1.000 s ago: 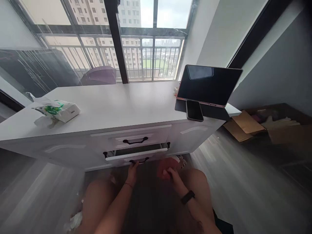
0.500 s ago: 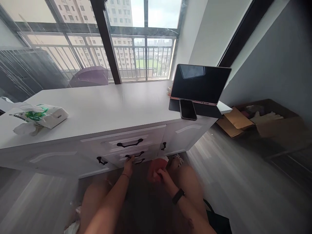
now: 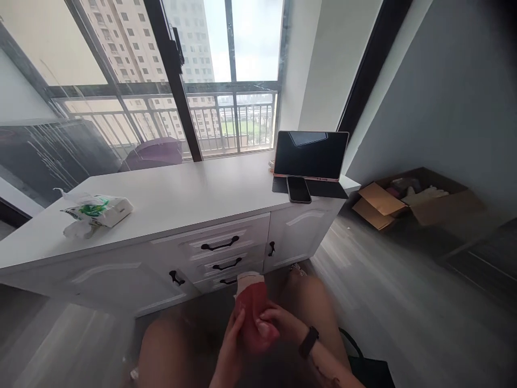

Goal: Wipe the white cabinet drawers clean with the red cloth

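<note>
Between my knees, in front of the white cabinet (image 3: 161, 237), I hold a soft red item with a whitish band at its far end (image 3: 252, 296); its exact kind is unclear. My left hand (image 3: 233, 337) grips its left side, thumb on top. My right hand (image 3: 285, 321) pinches the right side, where the red material bunches up around a paler patch. Just beyond the item's white end is the lowest drawer's black handle (image 3: 228, 281), partly covered by it. The middle drawer handle (image 3: 226, 264) is above that. All the drawers look closed.
On the cabinet top are a tissue pack (image 3: 115, 211) at the left, and a tablet (image 3: 311, 155) with a phone (image 3: 299, 190) at the right. An open cardboard box (image 3: 379, 198) with gloves stands on the floor at right. A dark bag (image 3: 369, 372) lies beside my right leg.
My left hand has left the middle drawer's handle and come back to the red item, which both hands now hold. The item has been raised and its white end points away from me.
</note>
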